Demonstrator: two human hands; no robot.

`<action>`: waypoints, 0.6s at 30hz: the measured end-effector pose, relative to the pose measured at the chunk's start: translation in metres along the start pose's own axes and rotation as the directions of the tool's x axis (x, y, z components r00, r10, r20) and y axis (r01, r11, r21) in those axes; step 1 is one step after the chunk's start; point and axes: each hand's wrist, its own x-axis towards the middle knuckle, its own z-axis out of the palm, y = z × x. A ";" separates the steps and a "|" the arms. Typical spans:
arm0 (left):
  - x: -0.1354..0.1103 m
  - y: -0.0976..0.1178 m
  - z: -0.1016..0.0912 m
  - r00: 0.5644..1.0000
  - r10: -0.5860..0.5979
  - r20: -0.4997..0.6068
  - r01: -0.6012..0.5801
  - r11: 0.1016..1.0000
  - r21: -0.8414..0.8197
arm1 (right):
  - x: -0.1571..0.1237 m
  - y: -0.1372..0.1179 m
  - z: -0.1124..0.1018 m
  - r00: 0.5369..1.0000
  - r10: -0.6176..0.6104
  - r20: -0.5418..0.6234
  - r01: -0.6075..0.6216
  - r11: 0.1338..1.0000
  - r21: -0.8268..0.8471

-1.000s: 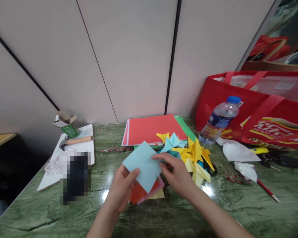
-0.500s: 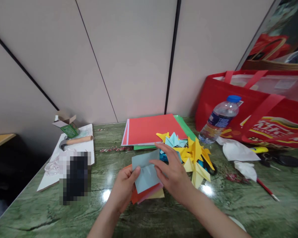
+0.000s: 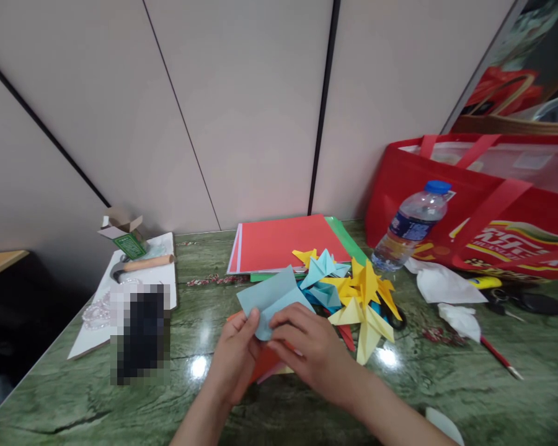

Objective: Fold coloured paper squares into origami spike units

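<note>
A light blue sheet of paper [image 3: 272, 290], creased across its middle, is held up between my hands. My left hand [image 3: 235, 353] pinches its lower left edge, thumb on top. The curled fingers of my right hand [image 3: 309, 350] press on the lower part of the sheet and hide some of it. Beneath my hands lie orange paper [image 3: 263, 365] and other coloured sheets, partly covered. Just right of the blue sheet is a pile of folded paper pieces: yellow [image 3: 365, 282], light blue [image 3: 324, 266] and pale yellow [image 3: 365, 328].
Behind my hands lies a stack of large sheets, red [image 3: 288, 238] on top. A water bottle [image 3: 411, 223] stands before a red bag [image 3: 469, 204] at right. To the left, a white board [image 3: 93, 337] bears a small green box [image 3: 128, 241] and a wooden-handled tool [image 3: 144, 263].
My right hand has moved down and left onto the sheet, its fingers curling in. The blue sheet's lower part now bends up along the crease, and more of the folded pile shows.
</note>
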 end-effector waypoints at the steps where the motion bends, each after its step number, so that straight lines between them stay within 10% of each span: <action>1: 0.000 0.000 0.000 1.000 -0.003 0.011 0.003 1.000 0.004 | 0.000 0.000 0.001 0.998 0.041 -0.040 -0.039 0.998 0.048; 9: -0.002 -0.001 -0.002 0.990 -0.049 0.132 0.027 0.986 0.164 | 0.000 0.006 0.007 0.917 0.373 -0.144 -0.328 0.908 0.261; 18: 0.001 -0.003 -0.003 0.994 0.032 0.105 -0.057 0.968 0.245 | -0.002 0.009 0.007 0.895 0.410 -0.175 -0.371 0.903 0.219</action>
